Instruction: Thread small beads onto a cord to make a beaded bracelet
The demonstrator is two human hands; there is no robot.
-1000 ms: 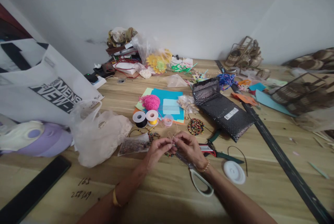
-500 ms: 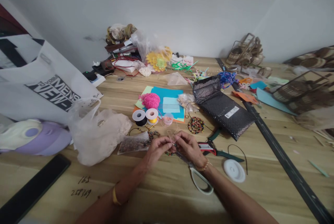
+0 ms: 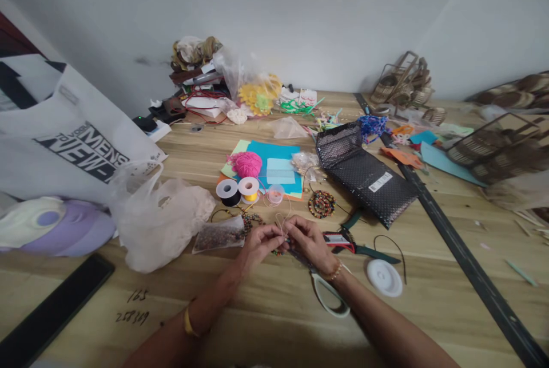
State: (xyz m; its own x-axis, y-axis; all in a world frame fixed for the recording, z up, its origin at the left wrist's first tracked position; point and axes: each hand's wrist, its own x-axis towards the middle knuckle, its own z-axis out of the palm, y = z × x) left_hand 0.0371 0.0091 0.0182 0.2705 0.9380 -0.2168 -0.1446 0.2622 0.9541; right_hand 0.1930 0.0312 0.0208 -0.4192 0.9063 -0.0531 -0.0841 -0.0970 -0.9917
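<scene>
My left hand (image 3: 262, 244) and my right hand (image 3: 307, 239) meet at the middle of the table, both pinching a thin pale pink cord (image 3: 279, 220). A loop of it rises above the fingertips and trails toward a small spool of pink cord (image 3: 275, 194). Under and around the fingers, beads partly show; whether they are on this cord I cannot tell. White-handled scissors (image 3: 329, 298) lie beneath my right wrist, their blades partly hidden. Left of my left hand is a clear bag of small beads (image 3: 219, 234). A coiled string of coloured beads (image 3: 321, 204) lies beyond my right hand.
Ahead lie black (image 3: 229, 193) and yellow (image 3: 249, 189) thread spools, pink yarn (image 3: 246, 164) and blue paper (image 3: 274, 152). Rightward are a black bubble mailer (image 3: 369, 176), a red-edged cutter (image 3: 338, 240) and a white disc (image 3: 384, 277). A plastic bag (image 3: 160, 222) sits left.
Both hands stay together on the cord, with only a slight shift of the fingers and loop. The whole view has moved a little.
</scene>
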